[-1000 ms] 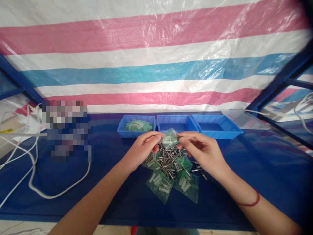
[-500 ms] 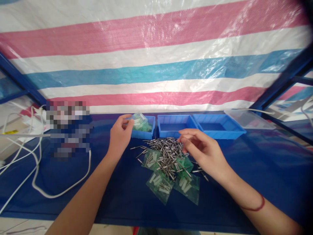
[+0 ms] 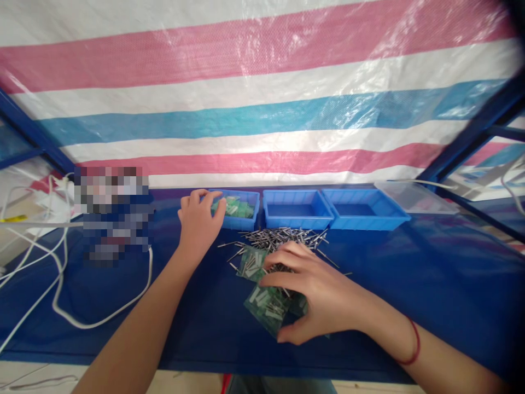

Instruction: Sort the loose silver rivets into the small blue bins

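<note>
My left hand (image 3: 199, 219) rests on the near left corner of the leftmost blue bin (image 3: 243, 220), which holds green plastic bags (image 3: 234, 207). Its fingers are loosely curled over the rim and hold nothing that I can see. My right hand (image 3: 312, 297) lies palm down over the small green bags (image 3: 262, 304) on the blue table (image 3: 430, 284), fingers spread and curled around them. A pile of metal pins (image 3: 283, 239) lies just beyond that hand, partly on another green bag (image 3: 248, 264).
Two more blue bins (image 3: 296, 208) (image 3: 363, 208) stand in a row to the right of the first. A clear tray (image 3: 414, 198) sits at the far right. White cables (image 3: 61, 284) loop over the table's left side. A striped tarp hangs behind.
My left hand carried a green bag to the leftmost bin and let it go there. My right hand dropped from above the pins onto the bags nearer me.
</note>
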Action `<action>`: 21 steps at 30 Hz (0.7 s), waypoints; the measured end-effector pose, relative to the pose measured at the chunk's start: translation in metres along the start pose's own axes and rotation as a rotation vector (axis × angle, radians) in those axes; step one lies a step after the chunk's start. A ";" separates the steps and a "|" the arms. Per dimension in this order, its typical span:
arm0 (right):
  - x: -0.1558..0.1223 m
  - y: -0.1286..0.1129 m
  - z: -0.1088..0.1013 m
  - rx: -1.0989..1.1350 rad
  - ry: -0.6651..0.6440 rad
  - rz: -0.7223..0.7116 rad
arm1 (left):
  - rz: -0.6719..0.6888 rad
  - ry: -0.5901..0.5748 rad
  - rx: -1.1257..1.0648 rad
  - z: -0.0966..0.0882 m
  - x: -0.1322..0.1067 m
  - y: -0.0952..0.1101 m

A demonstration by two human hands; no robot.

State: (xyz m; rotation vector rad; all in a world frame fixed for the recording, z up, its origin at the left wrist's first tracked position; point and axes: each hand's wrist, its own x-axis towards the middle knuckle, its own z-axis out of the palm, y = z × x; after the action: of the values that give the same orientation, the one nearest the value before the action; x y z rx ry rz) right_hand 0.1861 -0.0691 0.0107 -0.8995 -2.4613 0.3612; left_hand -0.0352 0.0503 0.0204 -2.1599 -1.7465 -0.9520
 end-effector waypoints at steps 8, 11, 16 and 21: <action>-0.003 -0.001 0.008 -0.085 -0.058 -0.039 | 0.215 0.057 -0.195 -0.011 -0.007 0.018; -0.003 -0.001 0.013 -0.119 -0.029 -0.070 | 0.272 0.020 -0.236 -0.014 -0.010 0.022; 0.000 -0.004 0.020 -0.170 0.022 -0.111 | 0.302 -0.062 -0.272 -0.019 -0.014 0.028; 0.003 -0.006 0.024 -0.090 0.096 -0.096 | 0.327 -0.090 -0.300 -0.019 -0.017 0.033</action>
State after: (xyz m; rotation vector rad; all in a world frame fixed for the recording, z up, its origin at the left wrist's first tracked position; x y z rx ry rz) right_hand 0.1687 -0.0732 -0.0062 -0.8117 -2.4381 0.1709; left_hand -0.0128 0.0174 0.0331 -2.6066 -1.2888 -1.0965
